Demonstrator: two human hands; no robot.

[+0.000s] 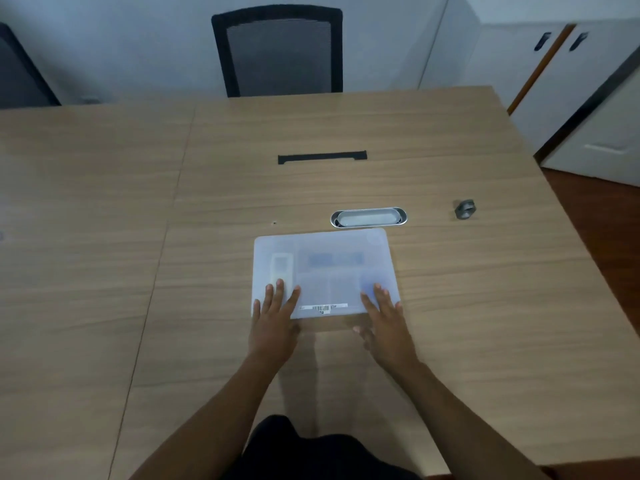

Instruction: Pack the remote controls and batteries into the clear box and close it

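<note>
The clear box point(329, 271) lies flat on the wooden table with its frosted lid down over it. Through the lid I make out a white remote control point(281, 265) at the left and blurred bluish shapes point(334, 259) in the middle; the batteries cannot be told apart. My left hand point(273, 320) rests palm down on the lid's near left corner, fingers spread. My right hand point(384, 320) presses flat on the near right corner. A barcode sticker point(323, 307) runs along the near edge between my hands.
A silver oval cable grommet point(369, 217) sits in the table just behind the box. A small grey metal object point(465, 209) lies at the right. A black slot point(322, 157) is set further back. A black mesh chair point(278, 51) stands at the far edge.
</note>
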